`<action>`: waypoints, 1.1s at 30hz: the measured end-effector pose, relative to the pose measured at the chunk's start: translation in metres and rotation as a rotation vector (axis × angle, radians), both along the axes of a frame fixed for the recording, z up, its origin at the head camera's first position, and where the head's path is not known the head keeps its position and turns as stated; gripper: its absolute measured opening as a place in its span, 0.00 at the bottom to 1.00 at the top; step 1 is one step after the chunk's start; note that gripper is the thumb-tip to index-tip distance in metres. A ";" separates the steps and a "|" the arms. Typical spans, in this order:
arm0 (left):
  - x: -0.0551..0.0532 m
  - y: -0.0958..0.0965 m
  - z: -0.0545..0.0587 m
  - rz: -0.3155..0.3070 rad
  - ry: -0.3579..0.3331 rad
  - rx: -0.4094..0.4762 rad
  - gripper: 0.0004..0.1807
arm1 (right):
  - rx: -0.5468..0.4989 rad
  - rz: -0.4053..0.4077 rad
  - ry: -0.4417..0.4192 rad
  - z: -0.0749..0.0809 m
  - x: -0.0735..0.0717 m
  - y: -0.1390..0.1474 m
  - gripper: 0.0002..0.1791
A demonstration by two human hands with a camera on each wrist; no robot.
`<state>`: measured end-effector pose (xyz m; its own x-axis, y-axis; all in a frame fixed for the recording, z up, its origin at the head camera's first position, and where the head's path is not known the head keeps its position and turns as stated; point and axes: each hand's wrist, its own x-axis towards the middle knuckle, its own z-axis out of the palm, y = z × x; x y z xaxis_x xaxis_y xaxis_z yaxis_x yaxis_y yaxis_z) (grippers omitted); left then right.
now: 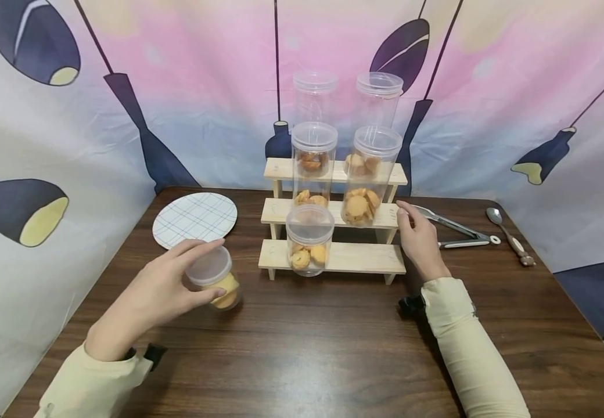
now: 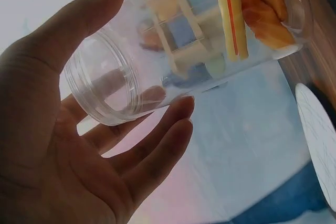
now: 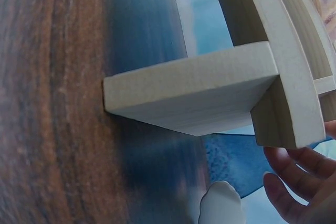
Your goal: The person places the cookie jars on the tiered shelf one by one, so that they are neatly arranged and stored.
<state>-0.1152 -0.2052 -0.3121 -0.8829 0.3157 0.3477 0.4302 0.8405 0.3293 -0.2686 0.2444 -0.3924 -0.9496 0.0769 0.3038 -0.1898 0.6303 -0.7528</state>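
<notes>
My left hand (image 1: 168,281) holds a clear lidded jar (image 1: 210,270) of yellow biscuits low over the table's left side. In the left wrist view the thumb and fingers (image 2: 168,140) spread round its lid end, and a sandwich biscuit (image 2: 233,19) with a red filling shows inside. My right hand (image 1: 419,241) is at the right end of a three-step wooden stand (image 1: 359,258). Fingertips touch the end of a step (image 3: 294,114) in the right wrist view. A short biscuit jar (image 1: 309,241) sits on the lowest step, left of the middle.
Taller jars stand in pairs on the upper steps, including one of round biscuits (image 1: 365,203). A checked plate (image 1: 194,217) lies at the back left. Tongs (image 1: 461,229) and a spoon (image 1: 511,238) lie right of the stand. A printed cloth (image 1: 218,128) hangs behind.
</notes>
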 end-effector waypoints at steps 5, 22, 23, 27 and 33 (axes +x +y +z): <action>-0.004 0.020 0.004 -0.100 -0.041 0.009 0.41 | 0.001 0.000 0.003 0.001 -0.002 0.000 0.31; -0.019 0.085 0.017 -0.368 -0.052 0.000 0.41 | -0.004 -0.002 0.020 0.000 -0.001 0.001 0.31; -0.020 0.088 0.018 -0.381 -0.045 0.000 0.41 | -0.004 -0.001 0.021 0.000 -0.001 0.001 0.31; -0.025 0.103 0.025 -0.440 -0.030 -0.007 0.42 | -0.001 -0.001 0.017 0.000 -0.001 0.001 0.31; -0.036 0.128 0.034 -0.512 0.011 -0.067 0.41 | 0.009 0.001 0.020 -0.001 -0.003 0.000 0.31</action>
<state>-0.1512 -0.0771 -0.2779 -0.6057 0.7283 0.3205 0.7952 0.5403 0.2751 -0.2712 0.2446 -0.3933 -0.9435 0.0732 0.3232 -0.2051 0.6370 -0.7430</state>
